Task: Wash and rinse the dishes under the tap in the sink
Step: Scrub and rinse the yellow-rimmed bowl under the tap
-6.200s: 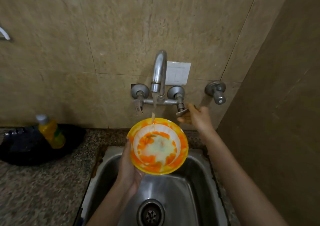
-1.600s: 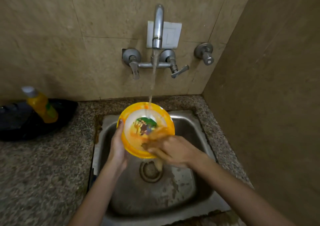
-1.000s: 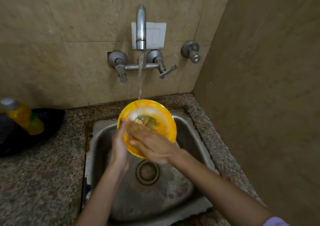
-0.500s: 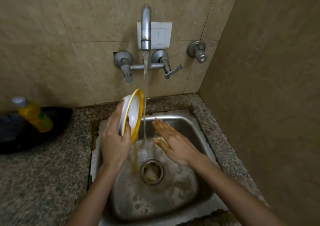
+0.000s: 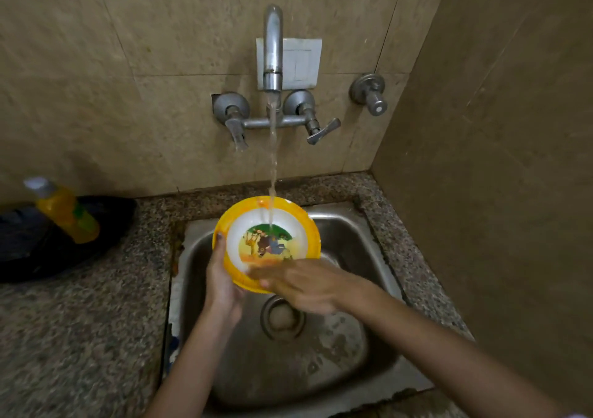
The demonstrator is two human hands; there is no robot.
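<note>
Dim warm light; right hand (image 5: 308, 284) motion-blurred; wide-angle bending at edges; soft glare on tap (image 5: 272, 48).

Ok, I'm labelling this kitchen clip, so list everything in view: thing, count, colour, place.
bowl: one, yellow rim, white inside, picture at bottom; over the sink, under the stream
tap: one, steel, on wall, running
tap handles: two, steel, below spout
wall valve: one, steel, right of tap
switch plate: one, white, behind spout
sink: one, steel, in speckled counter
bottle: one, yellow, far left
pan: one, black, under bottle
left hand: holds bowl rim
right hand: blurred, flat at bowl's near edge
</note>
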